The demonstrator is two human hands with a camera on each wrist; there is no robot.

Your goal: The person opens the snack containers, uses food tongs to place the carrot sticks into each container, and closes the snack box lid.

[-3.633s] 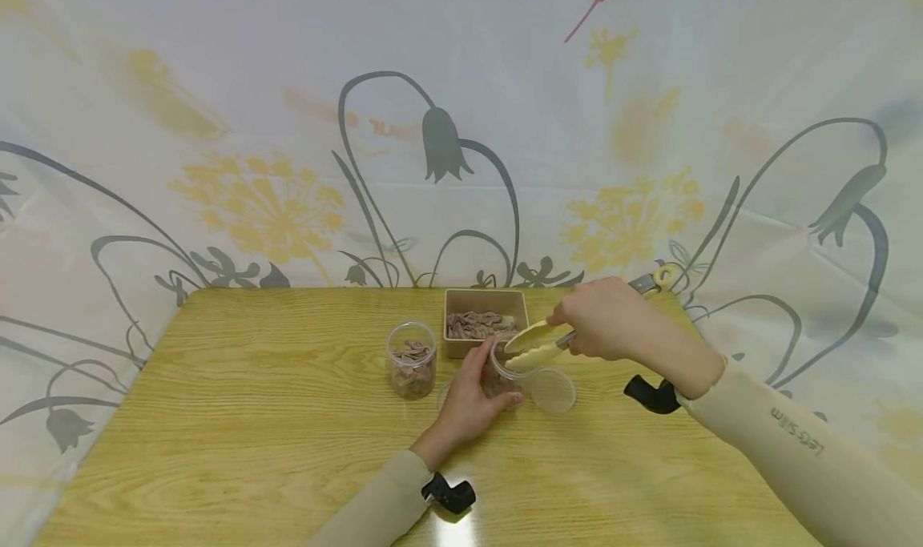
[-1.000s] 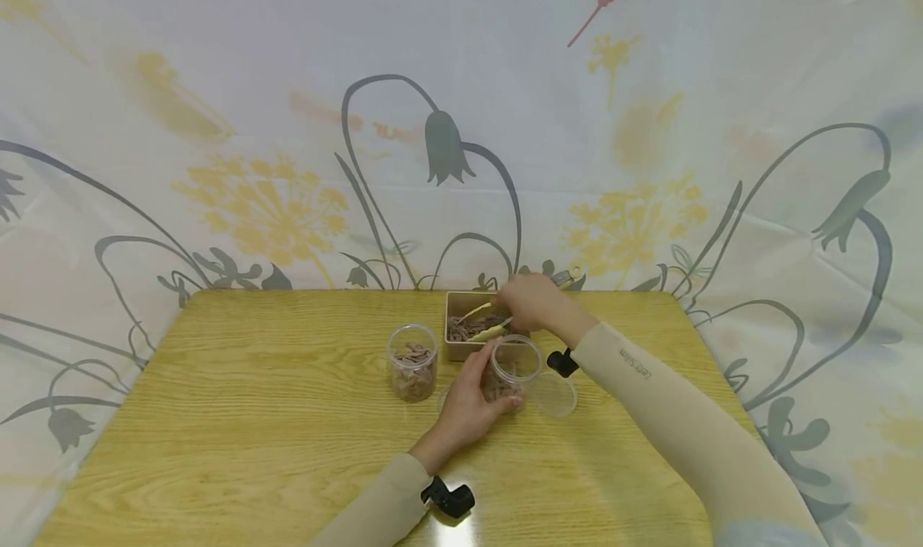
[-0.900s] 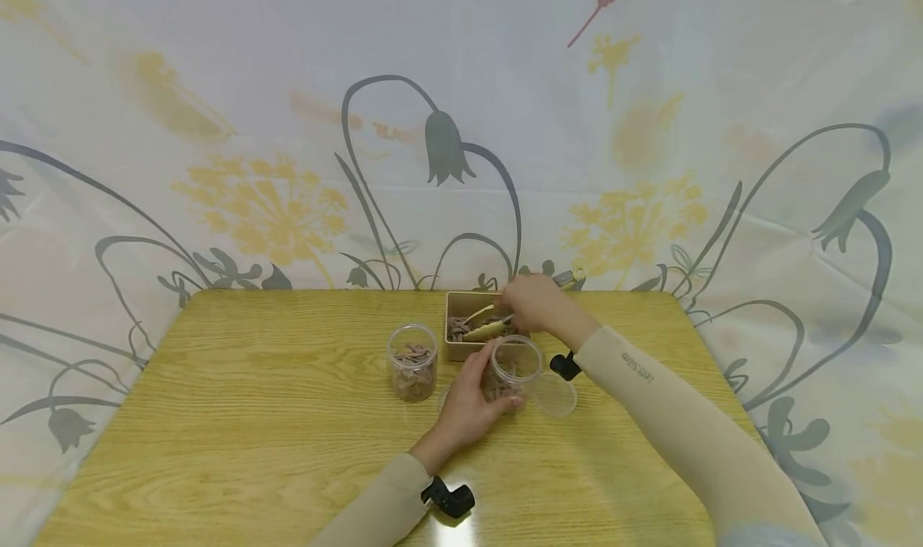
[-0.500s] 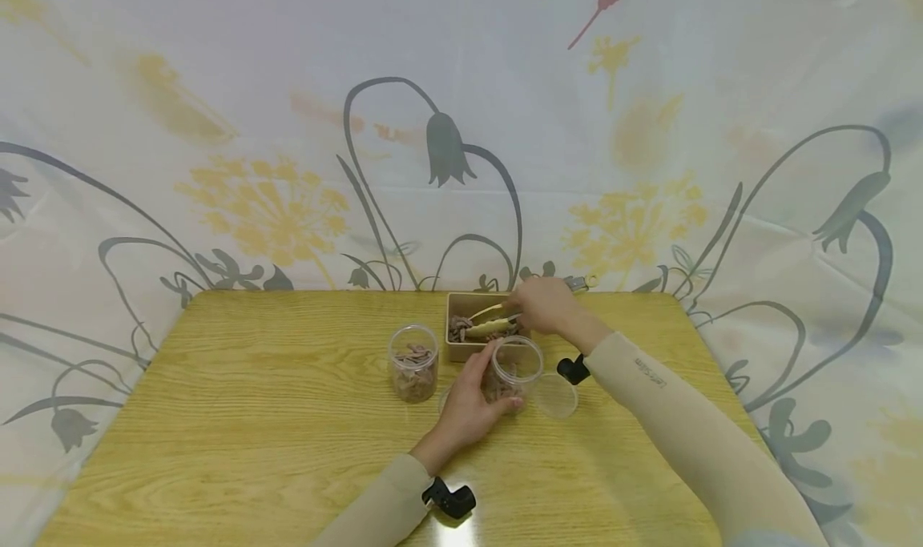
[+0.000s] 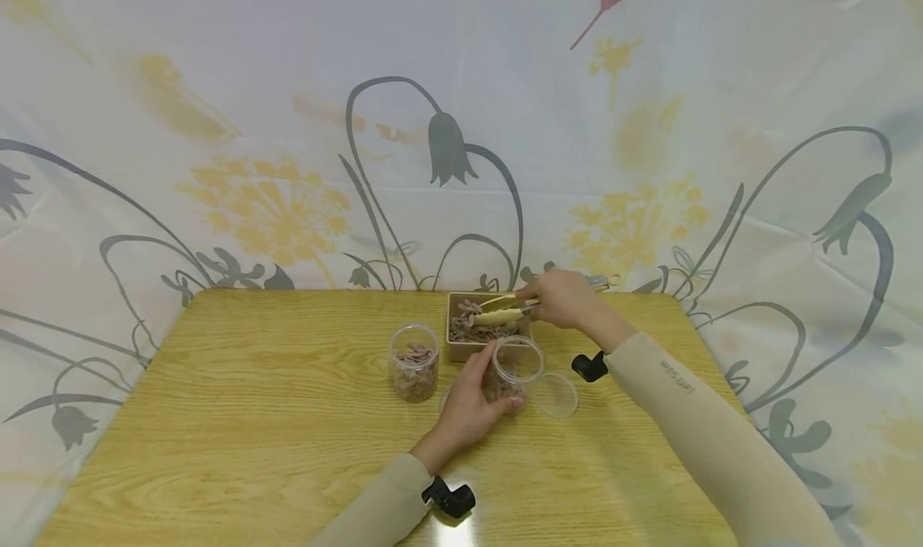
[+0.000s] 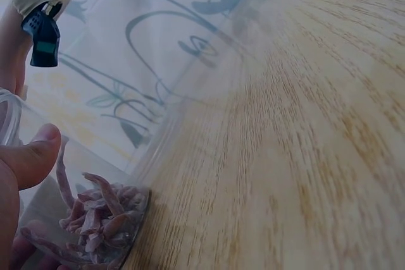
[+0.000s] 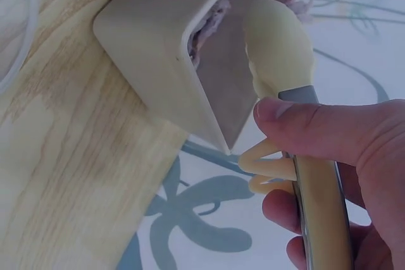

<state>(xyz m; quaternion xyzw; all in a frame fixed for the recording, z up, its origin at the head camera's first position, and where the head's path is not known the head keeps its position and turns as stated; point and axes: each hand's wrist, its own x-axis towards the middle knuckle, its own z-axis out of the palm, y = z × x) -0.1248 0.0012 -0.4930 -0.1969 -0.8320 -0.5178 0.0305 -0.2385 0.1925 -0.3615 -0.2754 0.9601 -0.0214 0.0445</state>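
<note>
My left hand [image 5: 470,411] grips a clear round jar [image 5: 517,360] by its side, its thumb on the wall. Inside the jar, in the left wrist view, are several powdery greyish-pink strips [image 6: 95,219]. My right hand [image 5: 566,299] holds a pair of tongs [image 7: 278,49] with cream tips and a grey metal handle. The tips are over the beige box [image 5: 490,351] behind the jar, with some strips [image 7: 297,1] at their ends. More strips [image 5: 479,332] lie in the box. Whether the tongs pinch any is hard to tell.
A second open clear jar [image 5: 413,363] with strips stands to the left. A clear round lid [image 5: 557,396] lies right of the held jar, and another lid [image 5: 443,399] shows partly behind my left hand. A printed curtain [image 5: 288,130] hangs behind the wooden table [image 5: 252,419].
My right hand took the tongs from over the held jar back into the box. In the last second it has drawn them slightly right and up. The left hand and jar stayed put.
</note>
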